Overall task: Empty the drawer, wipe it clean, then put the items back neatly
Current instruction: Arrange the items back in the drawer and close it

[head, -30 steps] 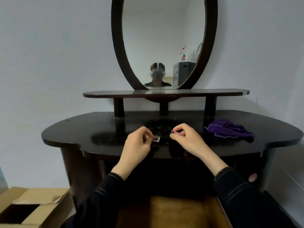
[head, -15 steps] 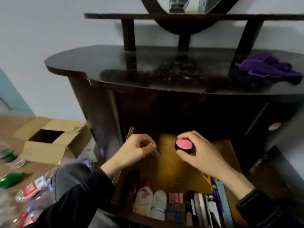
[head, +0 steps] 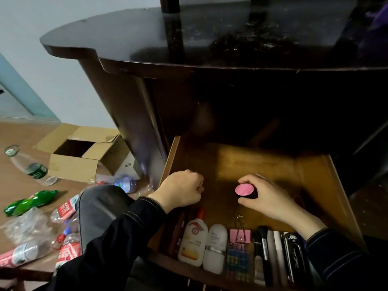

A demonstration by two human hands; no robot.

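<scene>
On my head view the drawer (head: 336, 196) stands pulled out beneath the dark table (head: 147, 38); its wooden floor shows at the back, and a row of things lies side by side along the front edge.

From the left the row runs: some dark reddish sticks I cannot make out; a white bottle (head: 192, 240) with a red cap, lying flat; a white roll-on (head: 215, 246) touching it; a pink clip (head: 240, 236) with small coloured clips (head: 236, 263) just in front of it; a black brush (head: 262, 244); pale sticks; dark shiny pieces partly under my right sleeve.

My right hand (head: 270, 198) is inside the drawer, right of the middle, its fingers and thumb wrapped round a black jar (head: 244, 190) with a pink lid; the jar is upright, low over the wood, though I cannot tell whether it touches.

My left hand (head: 180, 191) sits near the drawer's left wall with its fingers curled in; I cannot tell whether anything is inside them.

On the floor to the left an open box (head: 84, 162) shows a dark inside; a clear bottle (head: 31, 166), a green bottle (head: 29, 201) and wrappers lie scattered near it.
</scene>
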